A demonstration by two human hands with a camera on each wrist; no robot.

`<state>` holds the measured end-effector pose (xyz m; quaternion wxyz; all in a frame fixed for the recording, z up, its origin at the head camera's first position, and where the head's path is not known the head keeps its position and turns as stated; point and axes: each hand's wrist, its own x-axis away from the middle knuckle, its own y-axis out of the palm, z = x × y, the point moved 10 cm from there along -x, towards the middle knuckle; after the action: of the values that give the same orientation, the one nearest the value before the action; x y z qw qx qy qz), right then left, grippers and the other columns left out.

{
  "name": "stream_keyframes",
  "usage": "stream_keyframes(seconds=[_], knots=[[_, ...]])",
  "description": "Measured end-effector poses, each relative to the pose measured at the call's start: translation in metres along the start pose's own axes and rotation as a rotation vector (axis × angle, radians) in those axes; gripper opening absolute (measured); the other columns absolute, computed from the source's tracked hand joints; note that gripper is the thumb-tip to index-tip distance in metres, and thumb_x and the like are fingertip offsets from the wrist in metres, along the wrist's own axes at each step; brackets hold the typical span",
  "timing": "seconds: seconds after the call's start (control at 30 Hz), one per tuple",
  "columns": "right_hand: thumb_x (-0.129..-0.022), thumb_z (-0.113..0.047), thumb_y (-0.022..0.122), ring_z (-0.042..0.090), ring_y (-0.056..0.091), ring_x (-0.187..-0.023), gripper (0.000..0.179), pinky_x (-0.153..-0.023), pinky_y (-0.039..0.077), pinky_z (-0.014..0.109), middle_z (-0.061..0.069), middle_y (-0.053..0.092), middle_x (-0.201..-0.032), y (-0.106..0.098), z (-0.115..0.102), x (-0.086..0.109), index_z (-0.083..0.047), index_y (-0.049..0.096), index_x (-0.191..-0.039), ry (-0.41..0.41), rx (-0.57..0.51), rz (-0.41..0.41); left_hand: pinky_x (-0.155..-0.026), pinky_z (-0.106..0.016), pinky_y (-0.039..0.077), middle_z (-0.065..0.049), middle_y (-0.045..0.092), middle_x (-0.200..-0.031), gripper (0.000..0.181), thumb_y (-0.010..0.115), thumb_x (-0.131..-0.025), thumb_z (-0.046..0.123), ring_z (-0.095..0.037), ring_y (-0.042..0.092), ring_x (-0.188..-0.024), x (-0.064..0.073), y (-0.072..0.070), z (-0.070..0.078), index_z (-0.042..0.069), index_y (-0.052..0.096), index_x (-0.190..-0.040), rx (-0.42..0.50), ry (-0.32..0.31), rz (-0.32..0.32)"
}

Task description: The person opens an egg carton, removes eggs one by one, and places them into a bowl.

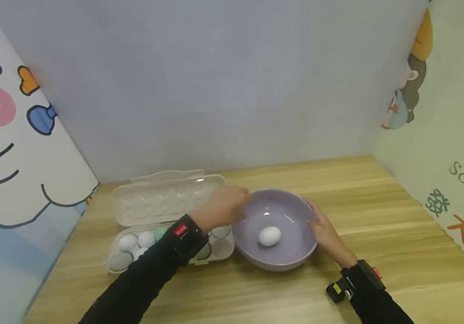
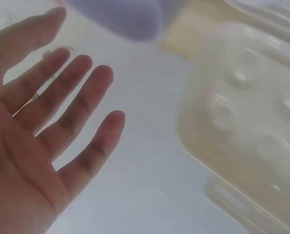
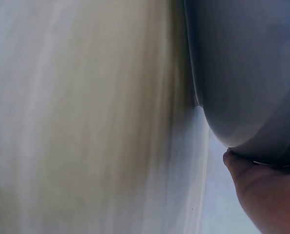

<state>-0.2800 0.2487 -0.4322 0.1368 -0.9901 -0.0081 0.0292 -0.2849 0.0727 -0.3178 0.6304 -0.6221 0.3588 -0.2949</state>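
Note:
A light purple bowl (image 1: 252,252) stands on the table, with one white egg (image 1: 270,236) lying inside it. My right hand (image 1: 325,229) holds the bowl's right rim between thumb and fingers; in the right wrist view that hand (image 3: 271,195) meets the bowl's wall (image 3: 252,73). At the bowl's left edge, my left hand (image 1: 225,206) is blurred and holds nothing. Its fingers (image 2: 81,105) are spread and nearly straight in the left wrist view. Under the left forearm sits the open egg carton (image 1: 110,256), holding several white, grey and green eggs and partly hidden by the sleeve.
The carton's clear lid (image 1: 134,204) is folded back towards the grey back wall (image 1: 232,90). Cartoon-printed panels rise at the left (image 1: 21,171) and right (image 1: 438,148) of the wood-grain table (image 1: 357,193). A small black device (image 1: 336,291) hangs at the right wrist.

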Motion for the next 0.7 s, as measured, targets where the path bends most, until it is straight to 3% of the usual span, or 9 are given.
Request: stream_keyframes(seconds=[0.1,0.2,0.3,0.5,0.7], knots=[[-0.085,0.006,0.03,0.041,0.022,-0.126,0.057,-0.099,0.023,0.059,0.021,0.02,-0.143,0.001,-0.001,0.0,-0.009,0.021,-0.139,-0.006,0.005,-0.008,-0.063,-0.03,0.047,0.002,0.058,-0.084,0.027,0.072,-0.07,0.019,-0.014,0.054,-0.074,0.023,0.001,-0.018,0.014,0.062,-0.095,-0.035,-0.041,0.009],[-0.085,0.006,0.03,0.041,0.024,-0.125,0.057,-0.098,0.025,0.06,0.021,0.02,-0.143,0.002,-0.001,0.001,-0.01,0.02,-0.14,-0.003,0.01,-0.014,-0.063,-0.03,0.047,0.002,0.058,-0.085,0.034,0.076,-0.067,0.021,-0.014,0.053,-0.076,0.04,0.018,-0.027,0.014,0.062,-0.097,-0.039,-0.058,-0.04],[-0.086,0.006,0.03,0.042,0.025,-0.123,0.058,-0.096,0.028,0.06,0.022,0.019,-0.143,0.001,0.0,0.002,-0.01,0.019,-0.14,0.004,0.008,-0.013,-0.062,-0.029,0.046,0.002,0.056,-0.085,0.036,0.077,-0.065,0.022,-0.014,0.052,-0.076,0.048,0.038,-0.032,0.013,0.06,-0.096,-0.036,-0.065,-0.095],[-0.085,0.007,0.028,0.044,0.025,-0.123,0.059,-0.094,0.029,0.06,0.024,0.015,-0.143,0.002,-0.001,0.003,-0.009,0.016,-0.141,0.018,-0.001,-0.025,-0.063,-0.028,0.045,0.003,0.053,-0.084,0.033,0.074,-0.067,0.015,-0.015,0.051,-0.077,0.049,0.061,-0.036,0.013,0.06,-0.097,0.007,-0.063,-0.109],[-0.084,0.007,0.027,0.044,0.023,-0.124,0.06,-0.094,0.03,0.061,0.023,0.014,-0.144,0.002,-0.001,0.002,-0.009,0.016,-0.141,0.03,-0.006,-0.027,-0.063,-0.029,0.045,0.001,0.055,-0.084,0.032,0.072,-0.065,0.008,-0.016,0.052,-0.076,0.045,0.069,-0.034,0.013,0.061,-0.095,-0.025,-0.023,-0.099]])
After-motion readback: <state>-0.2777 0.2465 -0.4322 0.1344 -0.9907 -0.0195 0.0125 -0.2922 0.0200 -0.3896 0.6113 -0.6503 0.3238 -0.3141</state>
